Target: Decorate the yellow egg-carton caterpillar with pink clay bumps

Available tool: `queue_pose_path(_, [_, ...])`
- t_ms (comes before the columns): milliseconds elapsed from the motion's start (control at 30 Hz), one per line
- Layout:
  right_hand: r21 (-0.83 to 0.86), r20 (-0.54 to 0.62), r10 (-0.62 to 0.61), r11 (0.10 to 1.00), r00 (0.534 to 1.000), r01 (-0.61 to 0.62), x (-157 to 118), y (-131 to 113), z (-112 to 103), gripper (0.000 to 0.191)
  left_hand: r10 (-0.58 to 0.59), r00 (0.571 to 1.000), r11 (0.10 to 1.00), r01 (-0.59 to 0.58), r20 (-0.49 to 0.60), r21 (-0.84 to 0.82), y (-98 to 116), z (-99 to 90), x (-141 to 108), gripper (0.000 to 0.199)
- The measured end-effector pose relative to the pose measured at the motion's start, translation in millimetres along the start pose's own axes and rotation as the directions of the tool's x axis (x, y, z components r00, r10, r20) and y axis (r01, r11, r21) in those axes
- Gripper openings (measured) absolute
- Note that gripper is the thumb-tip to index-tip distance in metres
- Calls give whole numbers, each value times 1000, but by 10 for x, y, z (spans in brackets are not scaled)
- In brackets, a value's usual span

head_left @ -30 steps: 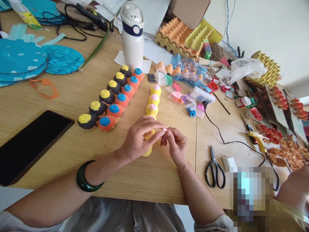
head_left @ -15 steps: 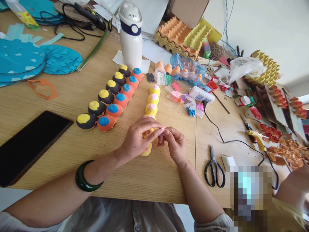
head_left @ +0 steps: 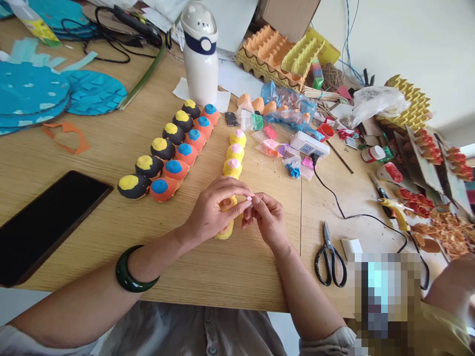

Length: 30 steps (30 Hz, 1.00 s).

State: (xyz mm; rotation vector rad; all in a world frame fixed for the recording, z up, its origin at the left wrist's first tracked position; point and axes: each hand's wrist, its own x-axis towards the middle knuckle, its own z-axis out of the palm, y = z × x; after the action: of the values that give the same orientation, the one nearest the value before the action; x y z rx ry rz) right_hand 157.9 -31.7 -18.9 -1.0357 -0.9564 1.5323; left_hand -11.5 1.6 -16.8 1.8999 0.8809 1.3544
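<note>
My left hand (head_left: 217, 210) wraps around a yellow painted egg-carton strip (head_left: 226, 230), whose middle its fingers hide. A tiny piece of pink clay (head_left: 248, 199) sits at the fingertips of my right hand (head_left: 269, 220), pinched close to the fingers of my left hand. Farther along the yellow strip, several cups carry pink tops, such as the pink-topped cup (head_left: 232, 168). To the left lie an orange egg-carton strip (head_left: 184, 160) with blue tops and a black strip (head_left: 163, 148) with yellow tops.
On the wooden table (head_left: 237, 277) are a black phone (head_left: 48, 227), black-handled scissors (head_left: 329, 259), a white power strip (head_left: 309, 144), a white bottle (head_left: 199, 54), and egg trays (head_left: 270, 57). A co-worker's hand (head_left: 451, 287) and a pixelated patch (head_left: 386, 301) occupy the lower right.
The whole view has drifted slightly. My right fingertips have shifted a little left, and the pink clay piece remains pinched between them.
</note>
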Motion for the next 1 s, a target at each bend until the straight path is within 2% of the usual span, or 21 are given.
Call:
queue_pose_path(233, [-27, -5, 8, 1000, 1000, -8, 12, 11, -21, 39, 0, 1000, 1000, 0, -8, -11, 8, -25, 17, 3])
queue_pose_path(367, [-10, -30, -4, 1000, 1000, 4, 41, 17, -8, 37, -139, 989, 988, 135, -44, -78, -6, -33, 18, 8])
queue_pose_path(533, [41, -92, -14, 999, 996, 18, 74, 11, 6, 36, -307, 946, 936, 280, -106, -215, -31, -52, 29, 18])
queue_pose_path(767, [56, -107, 9, 998, 994, -3, 73, -2, 4, 36, -415, 908, 887, 390, -55, -248, 69, -89, 74, 30])
queue_pose_path(867, [51, -98, 1, 999, 995, 4, 73, -4, 3, 36, -395, 918, 893, 376, -32, -246, 71, -88, 63, 30])
queue_pose_path(1000, [72, -61, -24, 997, 998, 28, 71, -2, 0, 31, -247, 968, 960, 240, -32, -144, 33, -61, 24, 23])
